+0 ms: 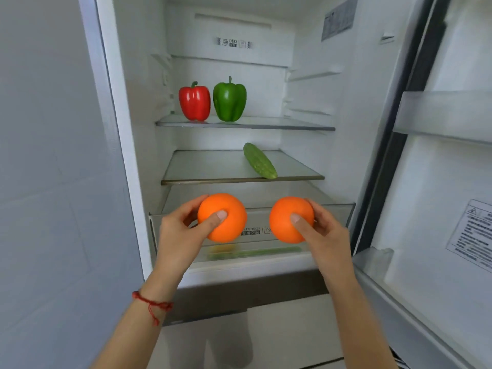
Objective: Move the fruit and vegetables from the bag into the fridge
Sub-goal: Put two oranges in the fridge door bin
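The fridge stands open in front of me. My left hand (183, 233) grips an orange (226, 209), thumb on its front. My right hand (319, 233) grips a second orange (287, 227) the same way. Both oranges hang side by side, just in front of the clear drawer (255, 222) at the bottom of the compartment. A red pepper (194, 102) and a green pepper (229, 101) stand upright on the upper glass shelf (279, 125). A cucumber (259, 161) lies slantwise on the lower glass shelf (207, 169). The bag is out of view.
The fridge door (439, 182) is swung open on the right, with a door bin (442, 115) at shoulder height. A grey wall (48, 155) closes off the left side. Something yellow and green shows dimly through the drawer's front (239, 253).
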Available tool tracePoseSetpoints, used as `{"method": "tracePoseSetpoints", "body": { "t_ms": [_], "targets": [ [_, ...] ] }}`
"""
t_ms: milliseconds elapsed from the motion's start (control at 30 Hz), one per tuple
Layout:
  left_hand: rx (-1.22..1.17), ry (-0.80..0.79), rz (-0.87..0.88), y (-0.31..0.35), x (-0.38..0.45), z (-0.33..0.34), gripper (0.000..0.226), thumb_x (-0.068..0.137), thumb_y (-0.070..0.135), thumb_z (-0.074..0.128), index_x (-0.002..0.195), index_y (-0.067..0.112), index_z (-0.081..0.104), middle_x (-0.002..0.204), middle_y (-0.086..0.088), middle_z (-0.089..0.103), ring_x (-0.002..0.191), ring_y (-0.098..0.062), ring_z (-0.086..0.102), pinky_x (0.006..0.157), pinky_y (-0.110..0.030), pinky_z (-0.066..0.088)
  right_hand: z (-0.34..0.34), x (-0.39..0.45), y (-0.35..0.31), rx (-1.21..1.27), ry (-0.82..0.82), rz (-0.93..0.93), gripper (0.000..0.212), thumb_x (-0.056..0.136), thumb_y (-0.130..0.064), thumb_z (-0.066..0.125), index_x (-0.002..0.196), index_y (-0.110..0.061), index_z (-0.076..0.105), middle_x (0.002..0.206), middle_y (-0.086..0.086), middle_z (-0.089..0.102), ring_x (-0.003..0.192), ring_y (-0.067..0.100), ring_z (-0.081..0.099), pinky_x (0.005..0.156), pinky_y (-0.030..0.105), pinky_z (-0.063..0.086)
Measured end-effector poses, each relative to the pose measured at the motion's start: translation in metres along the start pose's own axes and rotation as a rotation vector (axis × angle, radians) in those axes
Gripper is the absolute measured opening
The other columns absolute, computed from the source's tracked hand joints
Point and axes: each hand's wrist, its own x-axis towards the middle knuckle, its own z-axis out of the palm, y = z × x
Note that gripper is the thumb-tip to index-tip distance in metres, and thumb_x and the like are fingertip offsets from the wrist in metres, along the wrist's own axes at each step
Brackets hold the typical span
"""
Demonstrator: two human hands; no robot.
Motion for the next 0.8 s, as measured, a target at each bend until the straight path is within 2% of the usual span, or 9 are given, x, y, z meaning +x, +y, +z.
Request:
{"method": "tracePoseSetpoints", "body": {
  "t_ms": [100,167,300,433,567,667,800],
  "targets": [
    [-0.039,-0.058,0.007,-0.002,0.006,0.01,0.04,0.073,0.014,0.072,0.111,0.018,0.062,0.101,0.002,0.064,0.094,-0.002,0.057,0.079,-0.023,0.046,-0.009,-0.004,-0.004,-0.041,0.071,-0.001,0.047,0.076,-0.021,0.071,0.12,-0.028,0.054,0.119,0.0,0.058,0.104,0.016,0.057,0.077,0.023,0.045],
    [-0.059,-0.107,0.015,-0.002,0.007,0.019,0.038,0.073,0.013,0.072,0.109,0.019,0.062,0.098,0.005,0.063,0.093,-0.001,0.057,0.076,-0.019,0.047,-0.018,-0.01,-0.008,-0.074,0.12,-0.005,0.046,0.077,-0.021,0.07,0.12,-0.026,0.055,0.117,-0.002,0.057,0.102,0.014,0.056,0.078,0.023,0.046],
    [-0.123,-0.214,-0.001,-0.001,0.005,0.045,0.038,0.073,0.011,0.072,0.108,0.021,0.061,0.095,0.011,0.061,0.088,0.003,0.056,0.072,-0.012,0.046,-0.039,-0.027,-0.019,-0.144,0.214,-0.01,0.036,0.078,-0.022,0.069,0.109,-0.036,0.055,0.105,-0.017,0.056,0.094,0.001,0.055,0.07,0.015,0.044],
    [-0.206,-0.327,-0.03,-0.001,-0.002,0.074,0.037,0.072,0.011,0.073,0.104,0.024,0.06,0.096,0.011,0.062,0.089,-0.002,0.057,0.074,-0.017,0.046,-0.065,-0.043,-0.032,-0.247,0.367,-0.007,0.042,0.078,-0.025,0.068,0.116,-0.032,0.054,0.108,-0.014,0.055,0.091,-0.005,0.052,0.069,0.013,0.041],
    [-0.251,-0.447,-0.02,0.001,-0.012,0.1,0.035,0.073,0.013,0.072,0.103,0.027,0.059,0.1,0.008,0.061,0.09,-0.003,0.057,0.07,-0.015,0.043,-0.088,-0.059,-0.044,-0.339,0.509,0.002,0.048,0.078,-0.025,0.069,0.123,-0.025,0.054,0.115,-0.007,0.056,0.096,0.003,0.054,0.074,0.016,0.042],
    [-0.295,-0.528,-0.016,0.001,-0.02,0.119,0.035,0.073,0.012,0.072,0.099,0.031,0.059,0.105,0.003,0.061,0.097,-0.014,0.058,0.073,-0.018,0.044,-0.104,-0.071,-0.051,-0.408,0.609,0.027,0.048,0.077,-0.025,0.069,0.124,-0.023,0.055,0.115,-0.004,0.058,0.1,0.014,0.056,0.078,0.023,0.042],
    [-0.335,-0.624,-0.036,0.003,-0.032,0.138,0.037,0.069,0.02,0.077,0.092,0.043,0.057,0.101,0.012,0.06,0.097,-0.012,0.056,0.068,-0.018,0.043,-0.122,-0.079,-0.053,-0.593,0.653,0.131,0.051,0.078,-0.029,0.069,0.125,-0.02,0.052,0.115,-0.003,0.056,0.097,0.014,0.052,0.079,0.025,0.039]
  ]
}}
